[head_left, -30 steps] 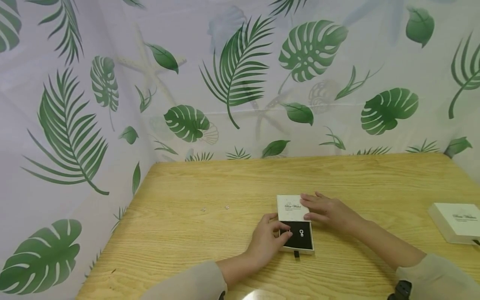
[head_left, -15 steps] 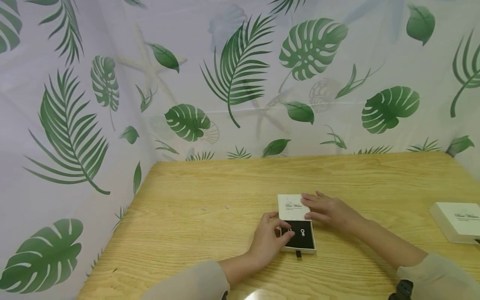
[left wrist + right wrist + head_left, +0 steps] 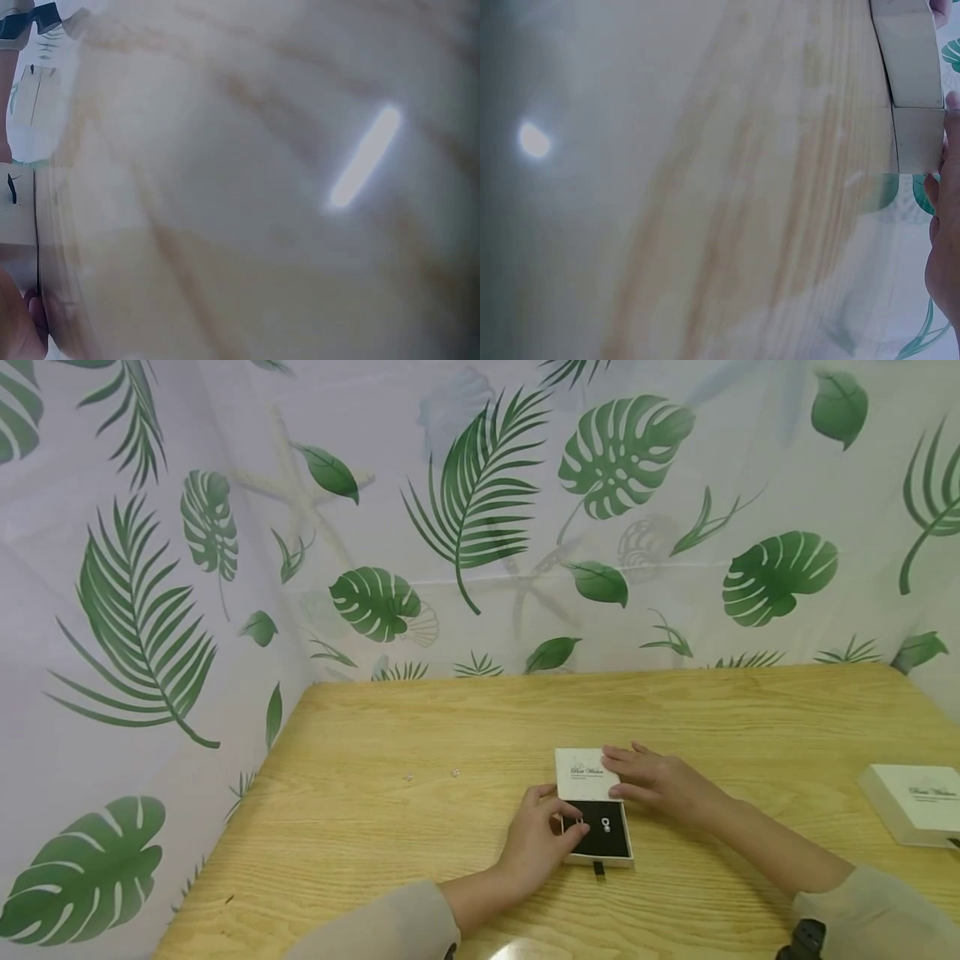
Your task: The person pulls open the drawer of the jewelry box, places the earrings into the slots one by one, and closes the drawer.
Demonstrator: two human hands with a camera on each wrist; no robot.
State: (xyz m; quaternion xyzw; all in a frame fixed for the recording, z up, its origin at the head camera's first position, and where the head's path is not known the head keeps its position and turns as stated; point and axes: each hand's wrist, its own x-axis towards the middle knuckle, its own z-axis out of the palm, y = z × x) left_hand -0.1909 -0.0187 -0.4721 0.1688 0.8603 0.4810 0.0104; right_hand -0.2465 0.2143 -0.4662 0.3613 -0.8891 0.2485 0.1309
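A small white jewelry box stands on the wooden table, its sleeve (image 3: 577, 783) printed with "Best Wishes". Its drawer (image 3: 617, 862), lined in black, is slid out toward me and has a black ribbon tab. On the black lining lies a silvery piece of jewelry (image 3: 606, 825). My left hand (image 3: 531, 839) reaches over the drawer's left side, thumb and index finger pinching a tiny silvery piece (image 3: 580, 821). My right hand (image 3: 660, 781) rests with extended fingers on the sleeve's right part. Both wrist views catch the box's sides (image 3: 16, 217) (image 3: 919, 139) at their edges.
Two tiny silvery bits (image 3: 408, 777) (image 3: 455, 772) lie on the table (image 3: 360, 852) to the left. A second white box (image 3: 915, 806) with similar lettering sits at the far right. A leaf-printed cloth (image 3: 495, 527) hangs behind and along the left.
Both hands keep their places at the box. The whole scene has shifted only very slightly in the head view; the left thumb and finger stay over the drawer.
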